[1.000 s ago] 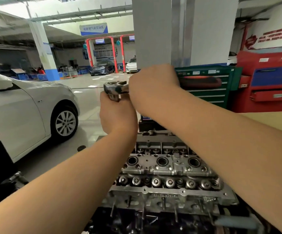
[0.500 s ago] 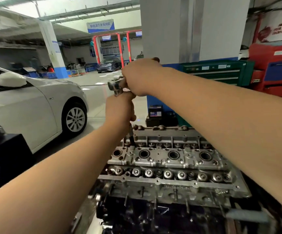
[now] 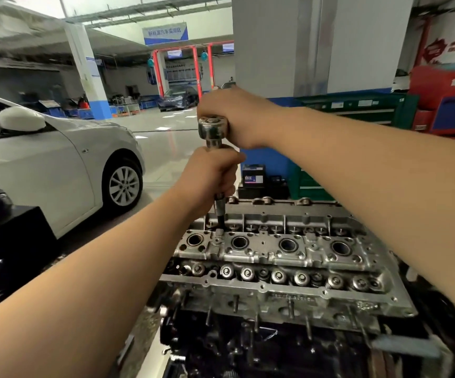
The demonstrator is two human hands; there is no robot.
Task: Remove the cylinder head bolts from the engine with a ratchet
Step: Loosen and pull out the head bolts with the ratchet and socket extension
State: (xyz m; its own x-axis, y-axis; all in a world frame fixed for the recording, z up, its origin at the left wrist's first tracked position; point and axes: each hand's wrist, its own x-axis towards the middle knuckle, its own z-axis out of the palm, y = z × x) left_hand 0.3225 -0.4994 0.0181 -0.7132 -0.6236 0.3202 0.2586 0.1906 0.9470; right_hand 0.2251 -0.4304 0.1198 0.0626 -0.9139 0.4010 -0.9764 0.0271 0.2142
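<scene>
Fingers [image 3: 215, 170] grip ratchet [image 3: 213, 129]; car [image 3: 57, 165] nearby.

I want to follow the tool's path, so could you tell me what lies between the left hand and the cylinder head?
In the head view, only the dark extension shaft runs from the left hand down into the cylinder head.

Head view, close above engine [image 3: 275, 257], facing forward-down.

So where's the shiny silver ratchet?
The shiny silver ratchet is mid-frame, gripped by both hands above the grey metal cylinder head's far left corner.
</scene>
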